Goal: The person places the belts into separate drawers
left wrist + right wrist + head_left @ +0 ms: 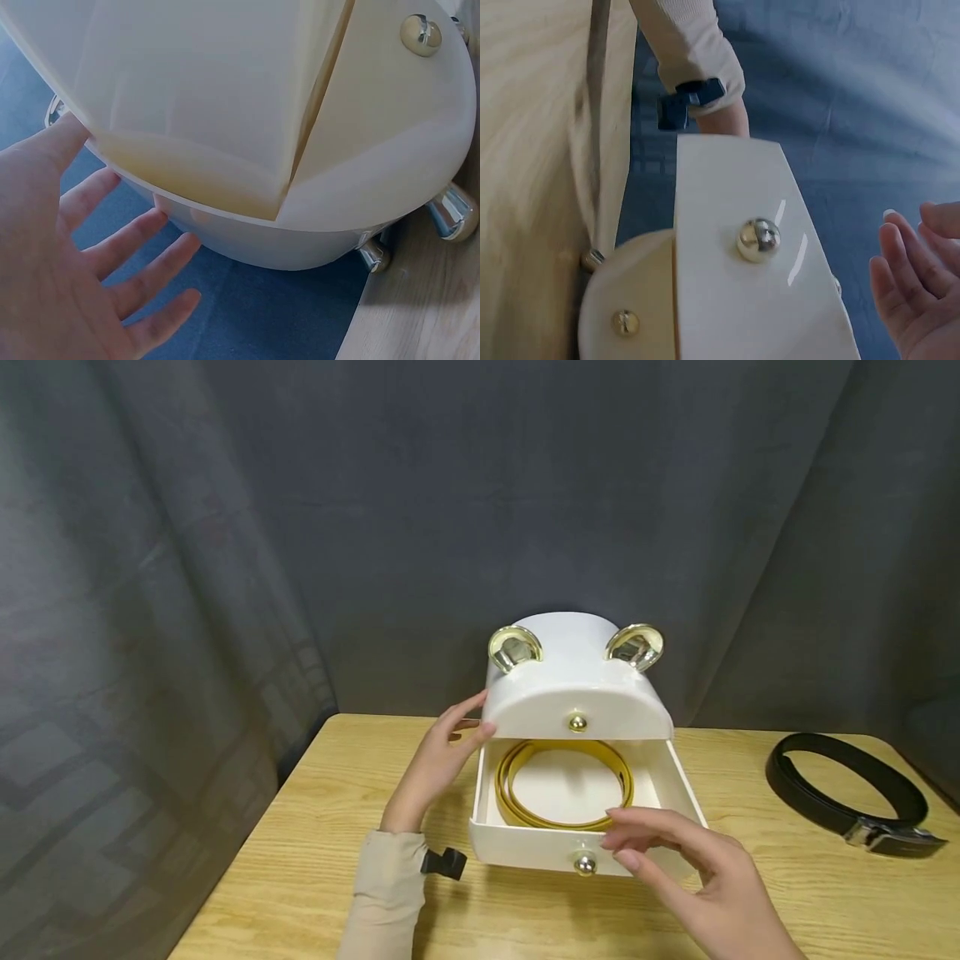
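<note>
Right grip (712, 872) hovers near a drawer (521, 850) holding a yellow belt (507, 802).

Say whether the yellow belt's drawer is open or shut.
Open: the drawer juts forward, showing the coiled yellow belt inside.

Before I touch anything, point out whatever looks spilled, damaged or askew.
Nothing stands out: I see no spill or damage. The open drawer holds the yellow belt, neatly coiled, and the black belt lies looped on the table.
</note>
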Action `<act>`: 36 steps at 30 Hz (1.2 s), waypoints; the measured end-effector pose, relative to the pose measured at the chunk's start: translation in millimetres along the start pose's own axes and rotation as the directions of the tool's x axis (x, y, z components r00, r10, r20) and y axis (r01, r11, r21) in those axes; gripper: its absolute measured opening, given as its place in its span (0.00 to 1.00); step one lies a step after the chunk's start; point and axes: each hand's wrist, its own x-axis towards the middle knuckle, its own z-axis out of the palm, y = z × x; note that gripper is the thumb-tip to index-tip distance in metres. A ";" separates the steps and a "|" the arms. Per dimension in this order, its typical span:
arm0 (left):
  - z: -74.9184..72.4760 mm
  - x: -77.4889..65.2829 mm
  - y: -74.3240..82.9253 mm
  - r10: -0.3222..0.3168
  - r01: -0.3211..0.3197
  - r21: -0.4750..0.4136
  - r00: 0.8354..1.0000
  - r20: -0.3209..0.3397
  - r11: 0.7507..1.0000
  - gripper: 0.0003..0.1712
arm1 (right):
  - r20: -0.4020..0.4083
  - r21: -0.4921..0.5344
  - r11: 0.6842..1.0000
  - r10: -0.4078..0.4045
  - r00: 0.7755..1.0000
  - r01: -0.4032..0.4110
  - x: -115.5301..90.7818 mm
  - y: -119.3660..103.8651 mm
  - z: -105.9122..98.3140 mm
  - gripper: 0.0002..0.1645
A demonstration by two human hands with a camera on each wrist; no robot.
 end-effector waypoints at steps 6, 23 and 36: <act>1.0 -0.6 -1.0 0.002 -0.002 -0.003 1.000 -0.015 1.000 0.29 | 0.032 0.085 0.994 -0.075 0.997 0.072 -6.2 9.0 8.4 0.19; 0.6 -2.1 -0.6 -0.010 0.010 0.037 1.000 -0.025 0.999 0.30 | 0.016 0.076 0.994 -0.077 0.997 0.076 -14.7 27.3 24.3 0.18; 0.9 -1.8 1.2 -0.007 0.007 -0.010 1.000 -0.013 1.000 0.30 | 0.035 -0.005 1.000 0.003 0.999 -0.002 -13.2 34.0 28.1 0.15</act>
